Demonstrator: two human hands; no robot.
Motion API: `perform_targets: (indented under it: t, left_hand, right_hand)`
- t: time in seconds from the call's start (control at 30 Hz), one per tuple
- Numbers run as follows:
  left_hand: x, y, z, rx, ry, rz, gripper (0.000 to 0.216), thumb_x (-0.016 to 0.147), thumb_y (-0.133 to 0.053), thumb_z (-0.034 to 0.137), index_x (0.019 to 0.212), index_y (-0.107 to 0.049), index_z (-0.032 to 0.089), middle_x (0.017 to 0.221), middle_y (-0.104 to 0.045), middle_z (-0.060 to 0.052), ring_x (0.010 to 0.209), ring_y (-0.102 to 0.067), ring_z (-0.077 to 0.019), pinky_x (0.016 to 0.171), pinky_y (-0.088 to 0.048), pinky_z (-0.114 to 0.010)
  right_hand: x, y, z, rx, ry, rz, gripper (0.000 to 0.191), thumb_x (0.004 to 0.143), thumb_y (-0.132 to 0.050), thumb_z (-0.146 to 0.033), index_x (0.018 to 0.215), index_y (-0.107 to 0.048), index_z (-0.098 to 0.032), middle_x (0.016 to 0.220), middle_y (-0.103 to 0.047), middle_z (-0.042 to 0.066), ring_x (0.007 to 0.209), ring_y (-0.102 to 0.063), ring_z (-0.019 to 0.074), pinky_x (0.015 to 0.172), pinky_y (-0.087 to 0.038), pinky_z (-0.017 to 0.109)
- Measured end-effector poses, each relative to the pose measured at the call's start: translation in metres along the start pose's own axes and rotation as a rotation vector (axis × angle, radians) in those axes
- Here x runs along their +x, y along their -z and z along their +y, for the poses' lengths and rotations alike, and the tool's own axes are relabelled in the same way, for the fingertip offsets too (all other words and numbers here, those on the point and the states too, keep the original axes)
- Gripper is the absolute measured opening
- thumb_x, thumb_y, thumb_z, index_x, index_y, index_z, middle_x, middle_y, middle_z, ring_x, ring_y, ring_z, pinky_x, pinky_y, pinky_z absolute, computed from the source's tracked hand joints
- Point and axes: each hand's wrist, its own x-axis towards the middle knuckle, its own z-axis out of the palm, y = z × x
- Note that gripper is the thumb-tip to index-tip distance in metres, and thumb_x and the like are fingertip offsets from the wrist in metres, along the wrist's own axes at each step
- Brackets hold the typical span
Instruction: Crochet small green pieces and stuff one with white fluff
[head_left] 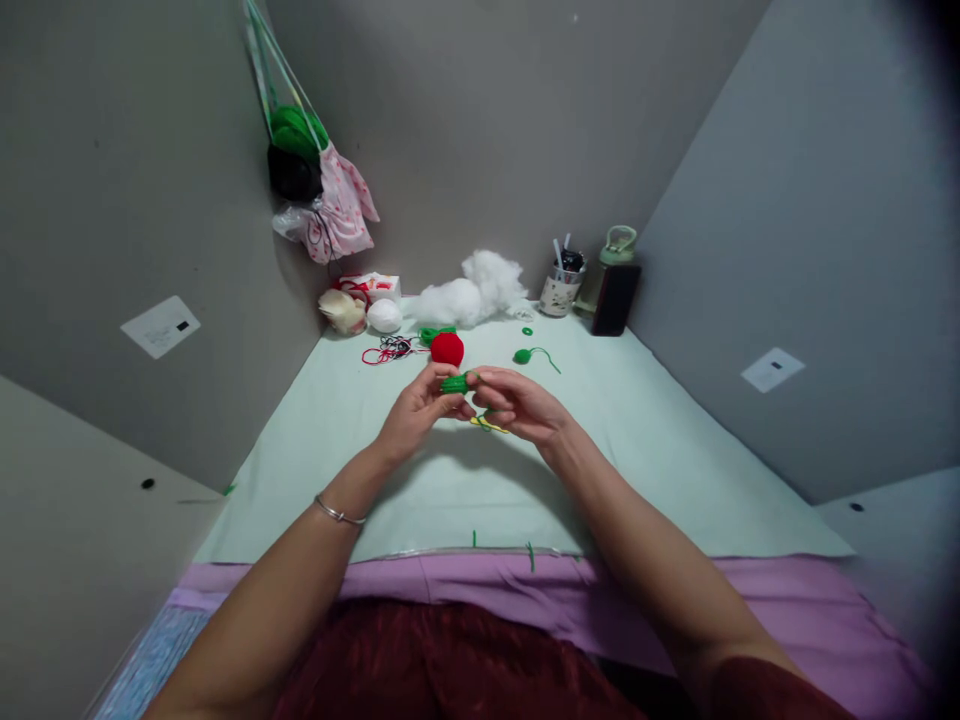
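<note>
My left hand [420, 408] grips a small ribbed green crocheted piece [454, 384] between thumb and fingers, above the middle of the table. At the right end of that piece, my right hand [521, 402] pinches its edge or a strand there; which of the two I cannot tell. Just below the fingers shows a thin yellow tool [491, 426], perhaps a crochet hook, with a bit of green yarn by it. A red yarn ball [448, 349] sits right behind my left hand. Farther right lies a small green crocheted ball [522, 356] with a yarn tail.
White stuffing [480, 290] is heaped along the back wall. A pen cup [561, 288], a green bottle [616, 250] and a dark phone [616, 300] stand at back right. Tangled red and black yarn [391, 350] lies left. Green yarn scraps [531, 556] lie at the front edge.
</note>
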Motion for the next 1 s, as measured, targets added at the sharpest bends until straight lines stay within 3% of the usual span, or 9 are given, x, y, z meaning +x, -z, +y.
perform_targets:
  t: [0.1,0.2,0.3,0.37,0.43,0.57,0.7,1.0]
  left_hand:
    - [0.002,0.015,0.006,0.065,-0.070,0.050,0.031,0.085,-0.078,0.035,0.105,-0.060,0.019,0.096,-0.074,-0.003,0.081,-0.073,-0.0162,0.080,-0.063,-0.035]
    - [0.005,0.029,0.008,0.129,-0.124,0.152,0.031,0.085,-0.077,0.034,0.105,-0.060,0.018,0.091,-0.072,-0.002,0.075,-0.072,-0.0151,0.077,-0.063,-0.033]
    - [0.009,0.042,0.006,0.163,-0.132,0.233,0.032,0.083,-0.077,0.035,0.105,-0.061,0.018,0.087,-0.071,-0.001,0.072,-0.072,-0.0149,0.075,-0.063,-0.033]
    - [0.012,0.049,0.005,0.168,-0.129,0.277,0.033,0.081,-0.078,0.036,0.103,-0.061,0.018,0.085,-0.071,0.000,0.071,-0.072,-0.0146,0.075,-0.063,-0.033]
    - [0.014,0.055,0.005,0.160,-0.123,0.318,0.036,0.079,-0.079,0.037,0.102,-0.060,0.018,0.084,-0.071,0.000,0.069,-0.072,-0.0144,0.075,-0.064,-0.034]
    - [0.017,0.063,0.006,0.148,-0.119,0.360,0.040,0.075,-0.081,0.038,0.102,-0.059,0.018,0.083,-0.071,0.000,0.070,-0.072,-0.0150,0.076,-0.065,-0.035]
    - [0.017,0.066,0.005,0.158,-0.137,0.349,0.040,0.077,-0.081,0.039,0.103,-0.058,0.019,0.085,-0.072,-0.001,0.072,-0.073,-0.0156,0.079,-0.065,-0.037]
    - [0.016,0.069,0.003,0.161,-0.161,0.356,0.041,0.078,-0.080,0.039,0.106,-0.058,0.019,0.087,-0.072,-0.001,0.072,-0.074,-0.0150,0.078,-0.065,-0.036]
  right_hand:
    - [-0.002,0.007,-0.005,-0.134,0.023,-0.031,0.025,0.076,-0.086,-0.033,0.086,-0.075,-0.013,0.079,-0.066,0.002,0.062,-0.046,0.0053,0.048,-0.038,0.011]
    - [-0.004,0.014,-0.011,-0.215,0.119,-0.016,0.029,0.076,-0.087,-0.039,0.078,-0.074,-0.013,0.099,-0.073,0.009,0.084,-0.061,0.0110,0.065,-0.051,0.017]
    - [-0.007,0.024,-0.021,-0.195,0.183,0.012,0.034,0.080,-0.083,-0.046,0.087,-0.076,-0.013,0.079,-0.070,0.003,0.056,-0.046,0.0044,0.046,-0.038,0.014]
    - [-0.009,0.031,-0.029,-0.158,0.245,0.087,0.032,0.083,-0.081,-0.040,0.099,-0.076,-0.013,0.061,-0.056,-0.006,0.044,-0.025,0.0015,0.038,-0.024,0.012]
    - [-0.010,0.039,-0.037,-0.078,0.313,0.197,0.025,0.085,-0.079,-0.030,0.103,-0.074,-0.013,0.055,-0.044,-0.011,0.042,-0.019,0.0015,0.035,-0.019,0.011]
    - [-0.010,0.060,-0.049,0.149,0.407,0.416,0.009,0.088,-0.071,-0.016,0.096,-0.067,-0.016,0.054,-0.043,-0.013,0.038,-0.024,0.0011,0.034,-0.022,0.010]
    - [-0.011,0.083,-0.054,0.252,0.474,0.600,0.010,0.089,-0.068,-0.011,0.092,-0.062,-0.018,0.053,-0.047,-0.013,0.035,-0.029,0.0006,0.033,-0.024,0.011]
    - [-0.021,0.116,-0.063,0.335,0.639,0.765,0.009,0.088,-0.073,-0.015,0.089,-0.065,-0.019,0.055,-0.053,-0.012,0.035,-0.031,0.0002,0.033,-0.025,0.012]
